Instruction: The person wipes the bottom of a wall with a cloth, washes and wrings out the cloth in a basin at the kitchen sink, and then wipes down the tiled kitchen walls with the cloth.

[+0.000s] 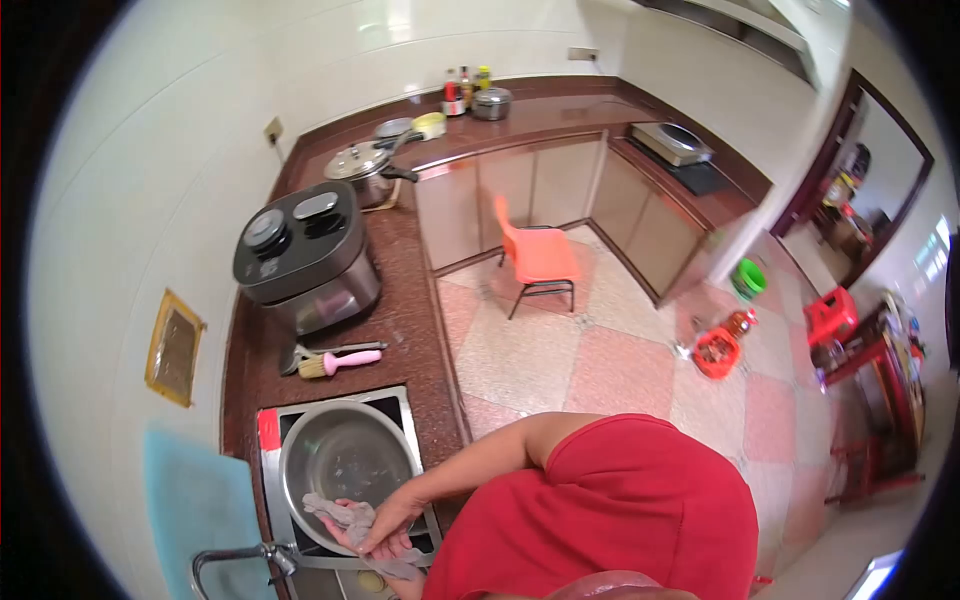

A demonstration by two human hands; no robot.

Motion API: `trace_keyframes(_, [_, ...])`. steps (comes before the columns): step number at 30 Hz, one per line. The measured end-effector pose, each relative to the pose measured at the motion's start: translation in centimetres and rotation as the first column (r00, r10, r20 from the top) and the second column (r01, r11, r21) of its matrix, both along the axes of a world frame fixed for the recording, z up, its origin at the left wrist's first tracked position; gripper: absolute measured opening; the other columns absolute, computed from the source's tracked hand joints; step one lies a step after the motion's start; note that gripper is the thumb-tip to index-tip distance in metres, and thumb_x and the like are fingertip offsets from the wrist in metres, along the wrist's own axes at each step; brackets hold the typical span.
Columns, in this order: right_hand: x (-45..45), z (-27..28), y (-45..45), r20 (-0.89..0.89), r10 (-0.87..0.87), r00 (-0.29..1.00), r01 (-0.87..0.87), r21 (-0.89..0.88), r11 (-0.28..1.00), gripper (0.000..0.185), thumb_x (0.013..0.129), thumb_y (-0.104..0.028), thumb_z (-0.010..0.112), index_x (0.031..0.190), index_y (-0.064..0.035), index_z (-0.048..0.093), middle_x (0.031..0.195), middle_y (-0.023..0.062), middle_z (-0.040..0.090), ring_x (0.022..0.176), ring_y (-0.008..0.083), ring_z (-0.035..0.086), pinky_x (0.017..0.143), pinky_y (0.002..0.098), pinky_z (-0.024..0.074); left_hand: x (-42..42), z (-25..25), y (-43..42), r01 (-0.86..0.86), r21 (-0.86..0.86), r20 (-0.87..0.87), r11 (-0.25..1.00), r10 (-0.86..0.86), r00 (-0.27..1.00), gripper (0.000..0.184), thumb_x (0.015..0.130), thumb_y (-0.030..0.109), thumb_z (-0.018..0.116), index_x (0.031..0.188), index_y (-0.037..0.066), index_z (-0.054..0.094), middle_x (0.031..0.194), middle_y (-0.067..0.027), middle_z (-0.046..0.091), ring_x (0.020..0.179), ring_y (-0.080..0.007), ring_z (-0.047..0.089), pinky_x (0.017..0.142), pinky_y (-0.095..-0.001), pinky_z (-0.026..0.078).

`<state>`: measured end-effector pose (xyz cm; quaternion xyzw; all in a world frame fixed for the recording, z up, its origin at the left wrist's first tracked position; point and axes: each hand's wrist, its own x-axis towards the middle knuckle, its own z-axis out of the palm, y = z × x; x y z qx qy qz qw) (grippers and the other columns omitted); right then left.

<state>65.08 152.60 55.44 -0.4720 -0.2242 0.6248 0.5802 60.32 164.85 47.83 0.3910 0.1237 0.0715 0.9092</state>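
My right hand point(394, 518) reaches over the near rim of a wide metal basin point(350, 455) set at the sink. Its fingers are closed on a thin, wrinkled grey cloth point(352, 518). My left hand point(338, 530) is beneath, partly covered by the cloth, with some pinkish fingertips showing along its edge. The cloth is draped over that hand and trails toward the wrist. The basin's inside looks wet, with a few bright spots at the bottom. A chrome faucet point(235, 555) curves beside the basin.
A pink-handled brush point(340, 362) lies beyond the sink, near a black-and-steel appliance point(310, 260). Farther along the counter are a pressure cooker point(362, 172) and several bottles point(465, 88). An orange chair point(540, 255) and a red basket point(716, 352) stand on the floor.
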Motion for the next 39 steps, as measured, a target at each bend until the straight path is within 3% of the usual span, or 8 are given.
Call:
trace_keyframes(9, [2.3,-8.1,-0.1,0.734,-0.079,0.675,0.143,-0.025,0.989,0.042,0.086,-0.044,0.063,0.104,-0.0053,0.062,0.089,0.0076,0.066,0.074,0.0159,0.064,0.068,0.0321,0.0548,3.6,2.5,2.3,-0.101,-0.095,0.053,0.990,0.107,0.993,0.051,0.093,0.047,0.042,0.129,0.010,0.043,0.109,-0.0071,0.052,0.108,-0.0211,0.050,0.094,-0.0365,0.040])
trace_keyframes(12, [1.4,-7.6,-0.7,-0.340,-0.383,0.859,0.426,0.058,0.903,0.055,0.084,-0.050,0.061,0.122,-0.0116,0.054,0.097,0.0047,0.067,0.079,0.0178,0.064,0.067,0.0330,0.0540,3.2,4.6,0.6,-0.201,-0.114,-0.047,0.973,0.197,0.979,0.050,0.093,0.048,0.042,0.124,0.010,0.047,0.107,-0.0065,0.052,0.108,-0.0204,0.049,0.096,-0.0367,0.039])
trace_keyframes(16, [-0.7,-2.8,1.2,-0.724,-0.444,0.529,0.644,0.001,0.765,0.043,0.087,-0.037,0.054,0.120,-0.0092,0.057,0.114,0.0092,0.062,0.089,0.0248,0.063,0.084,0.0397,0.0494,2.7,6.1,-2.7,-0.139,-0.269,-0.053,0.953,0.130,0.990,0.060,0.094,0.047,0.039,0.136,0.005,0.039,0.132,-0.0113,0.046,0.124,-0.0244,0.043,0.107,-0.0389,0.030])
trace_keyframes(20, [-0.6,-4.2,2.6,-0.664,-0.609,0.434,0.688,-0.191,0.700,0.044,0.087,-0.037,0.053,0.119,-0.0079,0.059,0.112,0.0106,0.063,0.091,0.0263,0.063,0.084,0.0402,0.0483,1.3,6.6,-4.1,0.046,-0.276,0.224,0.960,0.018,0.975,0.063,0.095,0.043,0.035,0.144,0.004,0.026,0.146,-0.0100,0.034,0.134,-0.0241,0.033,0.112,-0.0388,0.024])
trace_keyframes(25, [0.2,-5.1,3.1,-0.313,-0.876,0.367,0.780,-0.409,0.473,0.045,0.086,-0.038,0.052,0.116,-0.0062,0.061,0.109,0.0123,0.064,0.093,0.0282,0.063,0.085,0.0408,0.0471,0.3,5.4,-2.8,0.214,-0.266,0.164,0.940,-0.175,0.971,0.062,0.096,0.041,0.039,0.143,0.004,0.025,0.143,-0.0110,0.036,0.131,-0.0243,0.034,0.109,-0.0391,0.027])
trace_keyframes(29, [1.4,-5.6,3.5,-0.011,-0.927,0.374,0.815,-0.473,0.334,0.046,0.086,-0.038,0.051,0.115,-0.0049,0.062,0.107,0.0136,0.065,0.095,0.0297,0.062,0.086,0.0412,0.0460,-0.8,4.7,-3.2,0.260,0.103,-0.037,0.960,-0.257,0.966,0.061,0.096,0.039,0.043,0.143,0.005,0.026,0.142,-0.0124,0.036,0.131,-0.0246,0.035,0.108,-0.0387,0.027])
trace_keyframes(35, [5.1,-11.1,4.2,0.422,-0.825,0.375,0.927,-0.168,0.335,0.028,0.082,-0.027,0.055,0.092,-0.0026,0.066,0.087,0.0125,0.067,0.079,0.0224,0.064,0.071,0.0375,0.0494,-2.6,7.0,-4.9,0.210,0.281,0.034,0.937,-0.228,0.973,0.069,0.095,0.040,0.046,0.143,-0.002,0.020,0.148,-0.0156,0.025,0.134,-0.0263,0.029,0.110,-0.0388,0.023])
trace_keyframes(39, [6.6,-1.8,0.1,-0.346,-0.826,0.444,0.884,0.023,0.466,0.017,0.081,-0.022,0.057,0.084,-0.0066,0.064,0.079,0.0064,0.065,0.071,0.0148,0.061,0.065,0.0291,0.0491,-3.2,5.1,-4.2,0.284,0.098,-0.001,0.954,-0.286,0.958,0.059,0.096,0.035,0.046,0.140,0.000,0.028,0.142,-0.0176,0.034,0.130,-0.0290,0.036,0.104,-0.0406,0.033])
